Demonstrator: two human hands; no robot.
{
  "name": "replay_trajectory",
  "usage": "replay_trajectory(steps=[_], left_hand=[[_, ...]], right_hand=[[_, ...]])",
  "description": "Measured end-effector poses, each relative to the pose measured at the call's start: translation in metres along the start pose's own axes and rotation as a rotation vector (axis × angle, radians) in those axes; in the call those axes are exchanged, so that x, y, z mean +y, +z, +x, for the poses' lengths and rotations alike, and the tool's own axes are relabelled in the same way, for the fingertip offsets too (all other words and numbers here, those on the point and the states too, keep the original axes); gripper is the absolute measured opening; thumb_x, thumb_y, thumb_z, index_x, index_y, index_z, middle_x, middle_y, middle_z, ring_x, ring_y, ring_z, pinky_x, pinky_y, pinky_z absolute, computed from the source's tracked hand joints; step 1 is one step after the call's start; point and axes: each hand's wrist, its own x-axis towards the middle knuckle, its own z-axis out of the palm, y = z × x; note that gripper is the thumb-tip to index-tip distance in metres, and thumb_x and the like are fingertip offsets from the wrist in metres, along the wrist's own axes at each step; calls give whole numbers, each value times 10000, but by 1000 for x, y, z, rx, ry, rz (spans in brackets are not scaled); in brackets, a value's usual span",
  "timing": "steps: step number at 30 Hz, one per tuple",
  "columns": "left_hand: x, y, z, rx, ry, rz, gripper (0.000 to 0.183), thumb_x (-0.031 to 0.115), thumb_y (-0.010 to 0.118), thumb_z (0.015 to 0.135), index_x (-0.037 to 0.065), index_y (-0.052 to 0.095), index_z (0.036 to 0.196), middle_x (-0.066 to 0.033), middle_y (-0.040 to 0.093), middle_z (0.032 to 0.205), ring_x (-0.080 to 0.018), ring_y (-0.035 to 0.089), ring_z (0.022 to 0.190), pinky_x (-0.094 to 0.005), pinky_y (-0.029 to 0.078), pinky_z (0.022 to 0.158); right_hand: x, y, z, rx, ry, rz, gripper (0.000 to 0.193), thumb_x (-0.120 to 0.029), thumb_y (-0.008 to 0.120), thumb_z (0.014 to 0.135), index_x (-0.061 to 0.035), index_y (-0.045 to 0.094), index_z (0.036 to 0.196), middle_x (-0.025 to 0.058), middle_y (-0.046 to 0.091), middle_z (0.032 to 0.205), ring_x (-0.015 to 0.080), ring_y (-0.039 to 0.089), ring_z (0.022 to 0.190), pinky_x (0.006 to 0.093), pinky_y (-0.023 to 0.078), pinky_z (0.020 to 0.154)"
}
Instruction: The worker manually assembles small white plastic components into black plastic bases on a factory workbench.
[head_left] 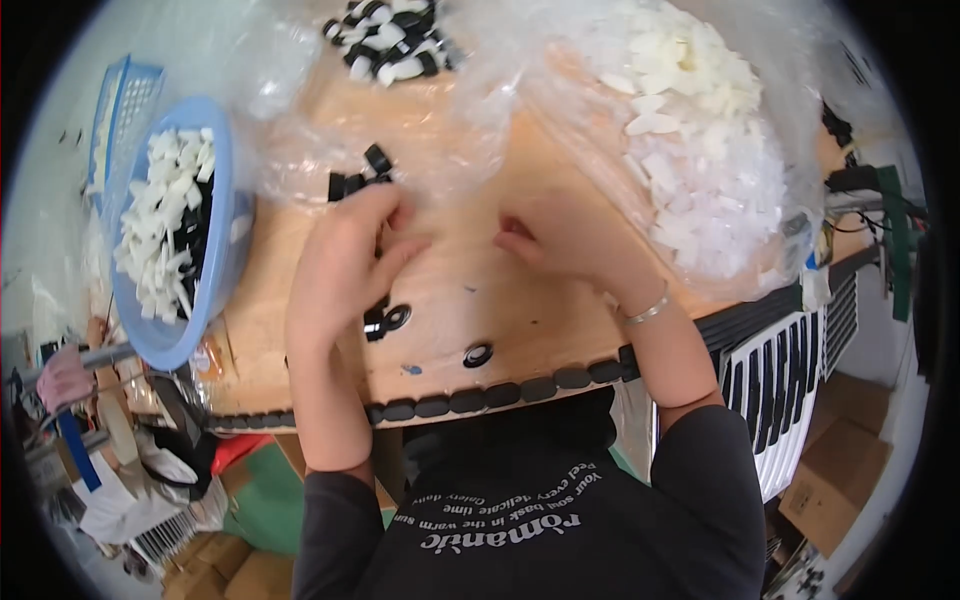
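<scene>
My left hand [345, 255] rests on the wooden table [450, 300], fingers curled, with small black parts [360, 178] just beyond its fingertips and more black parts [385, 320] under the palm edge; whether it grips one is hidden. My right hand [570, 235] lies fingers-down on the table beside a clear bag of white plastic pieces [700, 130], fingertips bent inward; what it holds is hidden. A silver bracelet [648, 310] circles the right wrist. A black ring-shaped part [478, 354] lies alone near the table's front edge.
A blue basin [215, 290] with white and black pieces stands at the left. A pile of black-and-white assembled parts [390, 40] lies at the back under clear plastic. A row of black oval parts [480, 398] lines the front edge. Cardboard boxes [840, 460] stand at right.
</scene>
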Motion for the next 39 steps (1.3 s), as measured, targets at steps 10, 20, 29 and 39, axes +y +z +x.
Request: replay_trajectory(steps=[10,20,29,39], left_hand=[[15,-2,-27,-436,-138,476,441,208,827,616,26,545,902,-148,624,788,-342,633,806,-432,508,679],[9,29,-57,-261,56,531,269,45,708,689,3,585,924,-164,601,938,-349,602,914,-424,499,778],[41,34,13,-254,235,22,241,13,697,673,14,609,898,-140,595,854,-292,604,726,-329,499,632],[-8,45,11,-137,177,-942,333,-114,655,702,-37,607,1022,-93,624,1008,-119,592,898,-237,467,786]], right_hand=[[9,3,-2,129,-15,123,179,-233,638,848,-56,634,823,130,658,759,315,620,701,399,474,641],[-9,-11,-11,124,-88,18,204,-275,627,850,-92,609,764,103,624,699,291,609,679,416,457,622],[18,-5,-6,165,-108,143,188,-239,648,829,-56,620,796,128,633,724,301,620,712,407,484,659],[97,-65,-31,859,163,-22,220,55,635,729,-40,672,924,74,599,1023,222,612,743,319,501,668]])
